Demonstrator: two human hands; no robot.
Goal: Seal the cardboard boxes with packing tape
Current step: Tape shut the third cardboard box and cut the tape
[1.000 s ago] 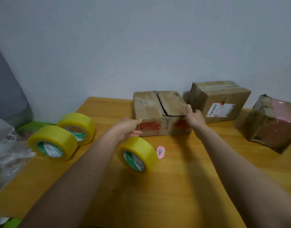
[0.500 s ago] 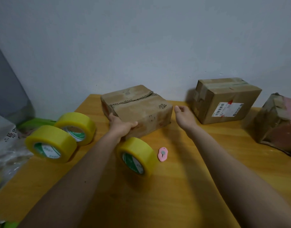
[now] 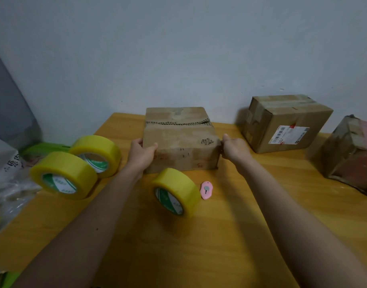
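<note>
Three yellow tape rolls stand on edge on the wooden tabletop point(image 3: 230, 235). At about nine o'clock a plastic bag point(image 3: 6, 173) with printed characters lies at the edge, and just beside it two of the rolls, the near left roll point(image 3: 63, 175) and the far left roll point(image 3: 96, 155), touch each other. Toward the centre, the left hand point(image 3: 142, 155) grips the left side of the worn box point(image 3: 181, 140), thumb on the top face and fingers curled round the side wall. This box sits on the tabletop at twelve o'clock, near the wall, its top flaps meeting along a ragged seam. At six o'clock from it the third roll point(image 3: 175, 196) stands just beside its front face, with a small pink cutter point(image 3: 206, 190) lying near that roll at three o'clock. The right hand point(image 3: 235, 150) holds the box's right side, fingers curled against the wall. At two o'clock stands a taped box point(image 3: 286, 123) bearing a white label, and at three o'clock, well apart, a tape-wrapped box point(image 3: 350, 154) tilts.
</note>
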